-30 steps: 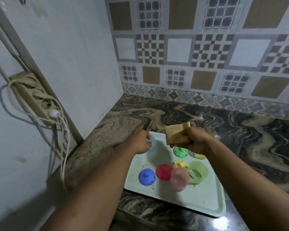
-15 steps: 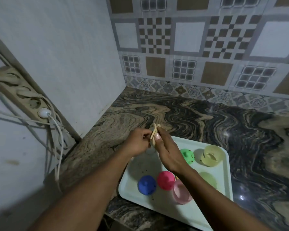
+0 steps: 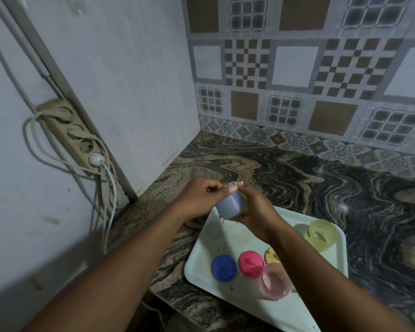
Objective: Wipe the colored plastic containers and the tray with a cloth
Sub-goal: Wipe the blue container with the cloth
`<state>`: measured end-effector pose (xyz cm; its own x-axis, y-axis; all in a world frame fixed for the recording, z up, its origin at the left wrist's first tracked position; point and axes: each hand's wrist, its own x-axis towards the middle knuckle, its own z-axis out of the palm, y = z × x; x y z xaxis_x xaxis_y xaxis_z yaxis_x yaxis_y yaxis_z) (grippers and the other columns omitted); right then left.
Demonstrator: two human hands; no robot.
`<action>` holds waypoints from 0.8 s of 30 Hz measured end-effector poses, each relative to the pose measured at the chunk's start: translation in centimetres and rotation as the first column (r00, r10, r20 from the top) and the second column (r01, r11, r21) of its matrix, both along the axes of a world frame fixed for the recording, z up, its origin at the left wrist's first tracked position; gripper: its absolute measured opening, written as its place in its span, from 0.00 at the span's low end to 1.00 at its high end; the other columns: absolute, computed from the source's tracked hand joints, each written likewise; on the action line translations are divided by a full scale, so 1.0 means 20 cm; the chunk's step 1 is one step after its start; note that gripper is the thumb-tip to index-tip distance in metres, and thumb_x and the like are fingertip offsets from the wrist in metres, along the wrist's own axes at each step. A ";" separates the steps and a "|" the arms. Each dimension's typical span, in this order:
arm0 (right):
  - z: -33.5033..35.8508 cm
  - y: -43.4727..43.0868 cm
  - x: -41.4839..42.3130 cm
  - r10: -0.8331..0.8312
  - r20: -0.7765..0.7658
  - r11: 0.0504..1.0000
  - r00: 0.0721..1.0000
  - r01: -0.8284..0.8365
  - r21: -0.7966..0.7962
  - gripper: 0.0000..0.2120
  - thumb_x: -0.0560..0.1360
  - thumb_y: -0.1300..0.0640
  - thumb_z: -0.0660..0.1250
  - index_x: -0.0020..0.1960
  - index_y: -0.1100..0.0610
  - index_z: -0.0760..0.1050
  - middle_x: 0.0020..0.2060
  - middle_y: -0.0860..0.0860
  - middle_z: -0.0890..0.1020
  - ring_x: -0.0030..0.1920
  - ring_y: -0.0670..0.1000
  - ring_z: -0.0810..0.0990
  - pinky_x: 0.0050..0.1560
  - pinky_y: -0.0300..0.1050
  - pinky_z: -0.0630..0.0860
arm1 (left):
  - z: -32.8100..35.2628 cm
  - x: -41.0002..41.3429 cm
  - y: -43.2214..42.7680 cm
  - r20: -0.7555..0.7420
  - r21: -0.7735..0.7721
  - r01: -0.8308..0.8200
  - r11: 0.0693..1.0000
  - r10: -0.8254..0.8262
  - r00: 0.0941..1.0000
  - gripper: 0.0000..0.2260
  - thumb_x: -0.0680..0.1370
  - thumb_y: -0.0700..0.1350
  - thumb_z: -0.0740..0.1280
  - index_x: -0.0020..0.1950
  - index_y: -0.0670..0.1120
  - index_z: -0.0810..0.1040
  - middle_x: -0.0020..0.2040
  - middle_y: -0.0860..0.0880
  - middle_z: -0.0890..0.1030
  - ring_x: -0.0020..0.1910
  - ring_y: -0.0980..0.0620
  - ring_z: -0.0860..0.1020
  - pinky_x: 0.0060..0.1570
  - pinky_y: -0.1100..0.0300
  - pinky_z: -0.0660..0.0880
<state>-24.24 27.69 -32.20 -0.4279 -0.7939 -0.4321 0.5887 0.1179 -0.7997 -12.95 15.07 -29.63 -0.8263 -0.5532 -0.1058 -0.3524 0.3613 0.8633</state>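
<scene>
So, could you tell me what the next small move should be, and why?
Probably turn the pale blue cup a little with the left hand so the right hand can rub the cloth round its wall: both hands hold the cup above the tray, and the cloth shows only at its right side.

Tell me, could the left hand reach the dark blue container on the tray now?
Probably, once freed: nothing blocks the dark blue container on the tray, but the left hand and right hand both hold the pale blue container.
</scene>
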 end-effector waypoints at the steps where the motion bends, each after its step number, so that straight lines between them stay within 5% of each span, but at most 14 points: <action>1: 0.01 0.00 0.00 -0.031 -0.042 1.000 0.999 0.031 0.001 0.15 0.84 0.47 0.58 0.60 0.54 0.77 0.57 0.59 0.80 0.52 0.59 0.82 0.46 0.53 0.81 | 0.01 -0.01 0.00 -0.030 -0.014 -0.006 1.000 0.006 1.000 0.24 0.73 0.66 0.70 0.42 0.44 0.84 0.35 0.52 0.81 0.35 0.56 0.76 0.39 0.59 0.71; 5: 0.02 0.06 -0.01 0.018 0.245 0.999 0.969 -0.009 -0.039 0.22 0.84 0.42 0.54 0.64 0.58 0.76 0.61 0.63 0.80 0.58 0.66 0.78 0.52 0.59 0.80 | 0.04 -0.04 0.06 -0.133 0.004 0.033 0.999 -0.032 0.991 0.05 0.79 0.47 0.71 0.45 0.49 0.84 0.44 0.51 0.83 0.43 0.56 0.80 0.42 0.61 0.75; 7: 0.03 0.07 -0.02 0.002 0.306 0.999 0.952 0.011 -0.040 0.24 0.84 0.42 0.54 0.67 0.58 0.75 0.61 0.63 0.79 0.59 0.67 0.77 0.51 0.59 0.81 | 0.05 -0.06 0.08 -0.157 0.006 0.030 1.000 -0.029 0.987 0.04 0.79 0.46 0.71 0.46 0.49 0.84 0.49 0.48 0.82 0.47 0.53 0.80 0.45 0.60 0.76; 10: 0.05 0.05 -0.03 -0.143 0.142 0.988 0.979 0.150 -0.035 0.22 0.84 0.44 0.55 0.67 0.58 0.74 0.63 0.63 0.78 0.61 0.66 0.79 0.49 0.59 0.82 | 0.09 -0.09 0.08 -0.080 -0.115 -0.018 0.993 0.009 0.997 0.06 0.78 0.54 0.71 0.43 0.55 0.83 0.52 0.47 0.80 0.51 0.48 0.80 0.47 0.57 0.74; 14: 0.08 0.04 -0.05 -0.238 -0.258 0.971 0.937 0.232 -0.053 0.16 0.84 0.45 0.56 0.54 0.52 0.79 0.59 0.63 0.80 0.57 0.64 0.81 0.55 0.63 0.81 | 0.20 -0.11 0.09 -0.069 -0.115 -0.034 0.993 0.026 0.997 0.13 0.76 0.56 0.72 0.41 0.47 0.85 0.38 0.51 0.85 0.36 0.55 0.82 0.40 0.59 0.77; 19: 0.09 0.08 -0.09 -0.031 0.191 0.998 0.981 0.042 -0.051 0.23 0.83 0.42 0.57 0.67 0.59 0.74 0.63 0.66 0.79 0.50 0.66 0.82 0.43 0.55 0.83 | 0.17 -0.09 0.10 -0.196 -0.005 -0.031 1.000 0.029 0.980 0.10 0.80 0.44 0.70 0.45 0.37 0.83 0.38 0.46 0.81 0.31 0.58 0.79 0.34 0.65 0.76; 21: 0.10 0.08 -0.10 -0.040 0.126 0.999 0.991 0.042 -0.009 0.23 0.83 0.43 0.58 0.67 0.59 0.73 0.61 0.67 0.79 0.47 0.65 0.82 0.42 0.54 0.82 | 0.15 -0.06 0.09 -0.172 0.030 -0.044 0.999 0.049 0.984 0.10 0.80 0.47 0.70 0.45 0.41 0.84 0.40 0.45 0.82 0.35 0.54 0.81 0.38 0.60 0.79; 24: 0.14 0.05 -0.10 -0.134 -0.222 0.990 0.966 0.142 0.021 0.18 0.83 0.45 0.58 0.61 0.58 0.75 0.57 0.66 0.80 0.51 0.65 0.82 0.45 0.56 0.82 | 0.20 -0.09 0.08 -0.054 0.072 -0.069 0.995 0.073 0.996 0.15 0.76 0.57 0.72 0.45 0.44 0.85 0.43 0.43 0.85 0.38 0.48 0.84 0.43 0.52 0.84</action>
<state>-26.24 28.64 -29.31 -0.6194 -0.7062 -0.3429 0.4122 0.0792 -0.9076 -14.76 16.68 -25.73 -0.7908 -0.6037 -0.1009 -0.3254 0.2751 0.9047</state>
